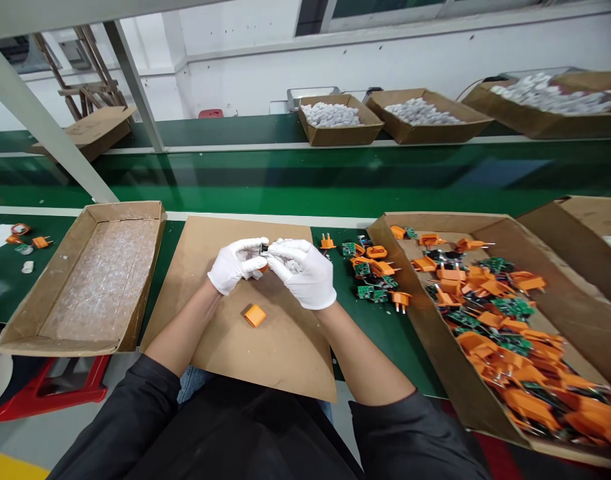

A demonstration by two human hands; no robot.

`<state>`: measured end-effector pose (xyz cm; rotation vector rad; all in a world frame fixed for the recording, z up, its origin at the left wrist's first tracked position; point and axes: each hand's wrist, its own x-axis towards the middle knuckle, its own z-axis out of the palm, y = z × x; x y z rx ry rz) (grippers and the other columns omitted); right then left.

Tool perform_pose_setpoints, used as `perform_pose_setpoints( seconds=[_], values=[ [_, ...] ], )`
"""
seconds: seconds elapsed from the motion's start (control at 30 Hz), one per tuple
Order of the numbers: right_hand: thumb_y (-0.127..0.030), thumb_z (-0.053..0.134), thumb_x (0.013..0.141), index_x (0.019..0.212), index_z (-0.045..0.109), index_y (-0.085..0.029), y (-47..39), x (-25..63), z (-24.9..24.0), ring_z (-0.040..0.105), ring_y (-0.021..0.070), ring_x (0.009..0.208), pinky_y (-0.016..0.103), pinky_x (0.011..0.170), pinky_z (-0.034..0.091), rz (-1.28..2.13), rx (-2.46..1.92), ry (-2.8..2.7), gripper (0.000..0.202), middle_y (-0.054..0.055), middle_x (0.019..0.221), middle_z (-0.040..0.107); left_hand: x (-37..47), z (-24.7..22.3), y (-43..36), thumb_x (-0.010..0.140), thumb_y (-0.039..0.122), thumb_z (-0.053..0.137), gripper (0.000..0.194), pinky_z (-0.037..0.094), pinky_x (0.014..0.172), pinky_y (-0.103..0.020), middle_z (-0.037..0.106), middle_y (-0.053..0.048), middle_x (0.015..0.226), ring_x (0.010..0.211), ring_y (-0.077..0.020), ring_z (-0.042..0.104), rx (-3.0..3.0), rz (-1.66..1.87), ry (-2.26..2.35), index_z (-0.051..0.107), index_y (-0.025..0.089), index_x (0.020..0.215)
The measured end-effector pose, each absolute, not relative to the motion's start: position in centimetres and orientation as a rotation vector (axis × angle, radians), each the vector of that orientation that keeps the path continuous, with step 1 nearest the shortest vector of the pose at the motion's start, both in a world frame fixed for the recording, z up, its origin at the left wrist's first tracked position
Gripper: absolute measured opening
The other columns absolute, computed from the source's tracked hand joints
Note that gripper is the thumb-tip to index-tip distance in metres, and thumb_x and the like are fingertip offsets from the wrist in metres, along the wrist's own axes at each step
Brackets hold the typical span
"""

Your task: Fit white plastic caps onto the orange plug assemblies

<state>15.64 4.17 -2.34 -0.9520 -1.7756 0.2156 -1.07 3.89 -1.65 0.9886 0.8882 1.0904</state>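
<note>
Part (263, 249) (dark, orange; mostly hidden) | left hand (237, 266): fingers pinching it | right hand (304, 272): fingers bunched at it, grip unclear | orange shell (255, 315) on cardboard (285, 353)

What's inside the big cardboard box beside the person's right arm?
The cardboard box holds a jumbled heap of orange plug pieces and green circuit boards. Whatever lies beneath the top layer is covered, so it can't be seen.
</note>
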Motion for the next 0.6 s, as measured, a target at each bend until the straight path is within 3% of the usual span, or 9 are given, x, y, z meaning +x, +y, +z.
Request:
perform_pose_setpoints(
  seconds=[0.2,0.43,0.6],
  values=[
    [-0.029,0.060,0.088,0.095,0.075,-0.033,4.8,15.9,-2.7,0.069,0.0216,0.085,0.042,0.085,0.058,0.281,-0.858,-1.878,0.018,0.004,0.089,0.071,-1.0,-1.5,3.7,0.055,0.032,0.087,0.062,0.042,0.047,-0.021,0.071,-0.009,0.091,0.057,-0.0101,0.059,1.008,1.093,0.921,0.068,0.013,0.111],
    [-0.038,0.058,0.089,0.109,0.068,-0.028,4.6,16.0,-2.0,0.067,0.0230,0.101,0.040,0.086,0.059,0.678,-0.824,-1.706,0.024,0.007,0.110,0.067,-0.9,-2.1,3.6,0.073,0.045,0.074,0.073,0.044,0.048,-0.022,0.061,-0.013,0.130,0.054,-0.0051,0.055,1.027,1.160,0.916,0.050,0.027,0.140],
    [-0.041,0.070,0.080,0.111,0.063,-0.025,4.9,15.2,-2.4,0.068,0.0216,0.091,0.041,0.083,0.060,0.706,-0.890,-1.612,0.035,0.009,0.114,0.063,-0.2,-2.7,3.4,0.076,0.050,0.070,0.068,0.045,0.055,-0.023,0.065,-0.009,0.117,0.066,-0.0095,0.058,1.070,1.165,0.839,0.053,0.025,0.137]
  ],
)
